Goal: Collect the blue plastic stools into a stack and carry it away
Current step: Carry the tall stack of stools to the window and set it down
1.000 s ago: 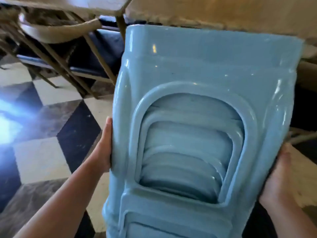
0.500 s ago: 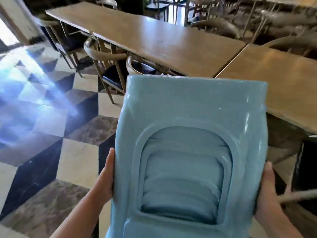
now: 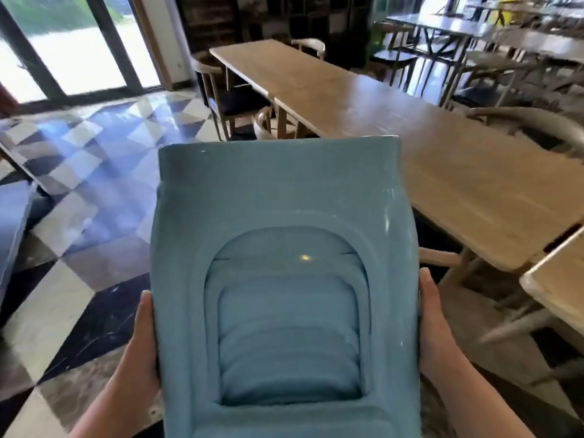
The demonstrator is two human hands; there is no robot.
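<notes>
A stack of several nested blue plastic stools (image 3: 278, 197) fills the lower middle of the head view, held upright off the floor in front of me. Through the arched side opening the inner stools show as layered curves. My left hand (image 3: 143, 339) presses flat against the stack's left side. On the opposite side my right hand (image 3: 434, 330) grips the stack. The bottom of the stack runs out of the frame.
A long wooden table (image 3: 410, 147) runs from the far middle to the right, with wooden chairs (image 3: 221, 90) tucked along it. More tables and chairs stand at the back right. A checkered tile floor (image 3: 79, 216) stretches left toward glass doors (image 3: 79, 52).
The view has risen from the floor to the room ahead. The stack has sunk lower in the frame and looks smaller. Both hands keep their hold on its sides.
</notes>
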